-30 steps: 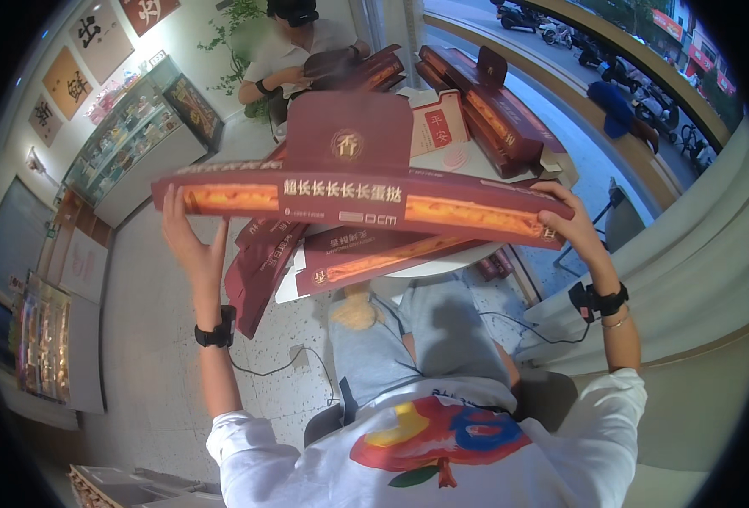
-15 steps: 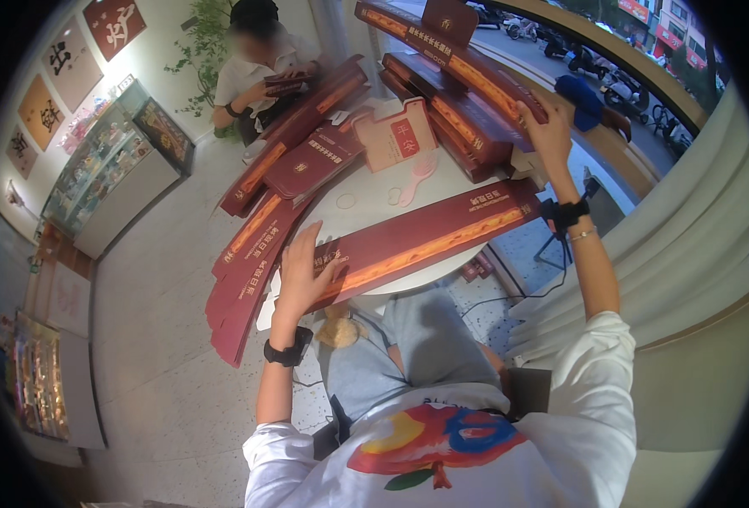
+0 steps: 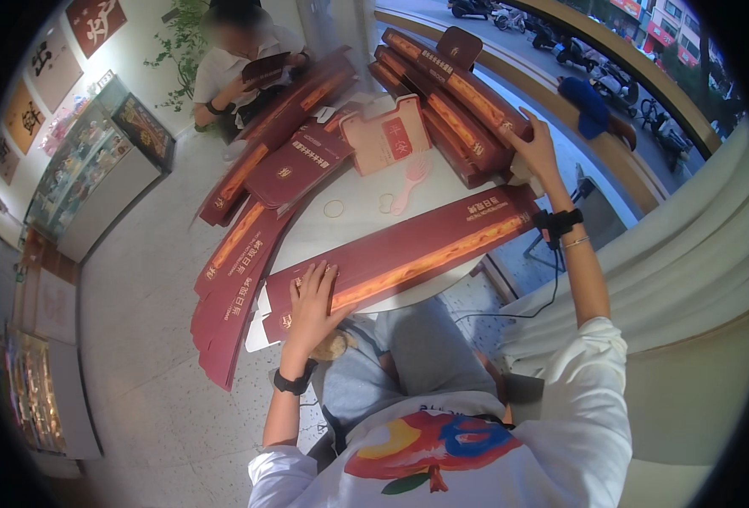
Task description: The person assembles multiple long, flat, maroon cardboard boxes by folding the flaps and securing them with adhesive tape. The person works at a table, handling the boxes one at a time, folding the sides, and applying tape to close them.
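Note:
A long flat maroon carton (image 3: 408,254) with an orange pastry picture lies across the near side of the white round table (image 3: 353,199). My left hand (image 3: 312,305) rests on its left end, fingers stretched out and apart. My right hand (image 3: 539,152) is at the near end of a long folded maroon box (image 3: 476,95), its thumb on the printed face and its fingers by the far edge. That box lies on top of a pile of similar boxes (image 3: 455,140) at the right of the table.
Flat maroon cartons (image 3: 230,296) fan out past the table's left edge, with more boxes (image 3: 298,165) behind them. A pink comb (image 3: 410,182), ring-shaped bands (image 3: 334,208) and a pale card sleeve (image 3: 384,140) lie mid-table. Across from me a seated person (image 3: 243,72) holds a maroon piece.
The long box in my right hand has come down onto the right pile. My left hand has shifted a little over the flat carton. The person opposite has lifted and turned their maroon piece.

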`<state>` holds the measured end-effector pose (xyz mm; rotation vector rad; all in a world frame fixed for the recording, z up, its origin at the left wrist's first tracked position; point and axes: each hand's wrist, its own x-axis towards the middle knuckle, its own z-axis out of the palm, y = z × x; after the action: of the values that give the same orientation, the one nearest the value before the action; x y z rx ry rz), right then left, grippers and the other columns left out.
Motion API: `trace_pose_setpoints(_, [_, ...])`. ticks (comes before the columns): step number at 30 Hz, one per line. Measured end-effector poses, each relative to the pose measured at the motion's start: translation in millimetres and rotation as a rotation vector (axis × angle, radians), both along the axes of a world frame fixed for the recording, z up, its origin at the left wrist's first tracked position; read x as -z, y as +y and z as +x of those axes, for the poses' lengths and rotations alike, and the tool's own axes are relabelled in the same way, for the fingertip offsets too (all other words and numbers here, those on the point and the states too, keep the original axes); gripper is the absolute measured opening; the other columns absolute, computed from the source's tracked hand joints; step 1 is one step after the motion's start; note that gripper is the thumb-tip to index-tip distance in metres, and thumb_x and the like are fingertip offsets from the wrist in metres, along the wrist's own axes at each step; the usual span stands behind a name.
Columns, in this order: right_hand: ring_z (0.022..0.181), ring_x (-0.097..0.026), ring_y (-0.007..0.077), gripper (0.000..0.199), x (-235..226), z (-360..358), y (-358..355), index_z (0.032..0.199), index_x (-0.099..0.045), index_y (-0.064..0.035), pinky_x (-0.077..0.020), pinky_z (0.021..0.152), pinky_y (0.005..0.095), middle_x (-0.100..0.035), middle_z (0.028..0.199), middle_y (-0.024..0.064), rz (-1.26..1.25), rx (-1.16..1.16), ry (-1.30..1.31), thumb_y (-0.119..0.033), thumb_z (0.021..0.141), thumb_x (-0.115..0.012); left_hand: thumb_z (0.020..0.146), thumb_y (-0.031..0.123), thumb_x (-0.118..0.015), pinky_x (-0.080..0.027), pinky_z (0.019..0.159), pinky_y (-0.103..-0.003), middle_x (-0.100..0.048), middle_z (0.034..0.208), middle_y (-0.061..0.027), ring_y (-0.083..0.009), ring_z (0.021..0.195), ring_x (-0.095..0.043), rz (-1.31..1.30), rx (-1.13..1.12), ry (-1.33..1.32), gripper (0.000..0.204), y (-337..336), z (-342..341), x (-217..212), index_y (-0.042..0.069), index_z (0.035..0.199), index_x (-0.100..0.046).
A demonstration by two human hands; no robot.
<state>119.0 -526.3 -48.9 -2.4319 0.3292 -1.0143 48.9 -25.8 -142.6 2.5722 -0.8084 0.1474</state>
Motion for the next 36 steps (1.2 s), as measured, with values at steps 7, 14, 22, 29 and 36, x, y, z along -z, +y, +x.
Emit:
trace_pose_setpoints(7, [0.108,-0.056,0.0315,0.065,8,7,-12,0.129,-0.058,-0.0113,-0.0449,0.093,0.0371,-0.054,0.114,0.0199,0.041,-0.137,-0.065,-0.048,0.077,-0.073,0.079,0.045,-0.070,-0.016,0.112,-0.057,-0.038,0.147,-0.0159,-0.0357,0.138,-0.031,-0.002,0.003,0.018,0.076,2,1,2,0.009,0.139,-0.043])
trace_pose_setpoints(14, [0.108,-0.055,0.0304,0.060,20,2,-24,0.127,-0.059,-0.0127,-0.0444,0.094,0.0362,-0.052,0.118,0.0174,0.145,-0.143,-0.033,-0.041,0.077,-0.075,0.079,0.041,-0.071,-0.021,0.111,-0.053,-0.039,0.145,-0.0172,-0.0358,0.136,-0.034,0.027,0.041,0.028,0.072,-2,3,-7,0.007,0.137,-0.045])
trace_pose_setpoints(22, [0.113,-0.051,0.0270,0.052,51,6,-34,0.127,-0.059,-0.0127,-0.0388,0.100,0.0337,-0.053,0.117,0.0137,0.214,-0.192,-0.172,-0.028,0.079,-0.073,0.083,0.029,-0.070,-0.039,0.103,-0.042,-0.047,0.138,-0.0206,-0.0321,0.126,-0.047,0.106,0.494,0.043,0.066,-71,46,-127,0.006,0.138,-0.044])
trace_pose_setpoints(29, [0.113,-0.051,0.0266,0.052,56,0,-27,0.127,-0.058,-0.0122,-0.0392,0.100,0.0333,-0.053,0.117,0.0141,0.433,-0.195,-0.186,-0.028,0.080,-0.072,0.085,0.048,-0.067,-0.039,0.103,-0.036,-0.038,0.144,-0.0227,-0.0293,0.128,-0.046,-0.420,0.233,0.313,0.088,-311,191,-116,0.003,0.147,-0.025])
trace_pose_setpoints(36, [0.113,-0.051,0.0263,0.053,62,-5,-35,0.126,-0.059,-0.0120,-0.0399,0.098,0.0332,-0.052,0.119,0.0139,0.516,-0.214,-0.235,-0.032,0.079,-0.074,0.078,0.029,-0.073,-0.038,0.103,-0.035,-0.040,0.140,-0.0210,-0.0305,0.125,-0.045,-0.848,0.084,0.494,0.086,-395,197,-37,-0.003,0.142,-0.026])
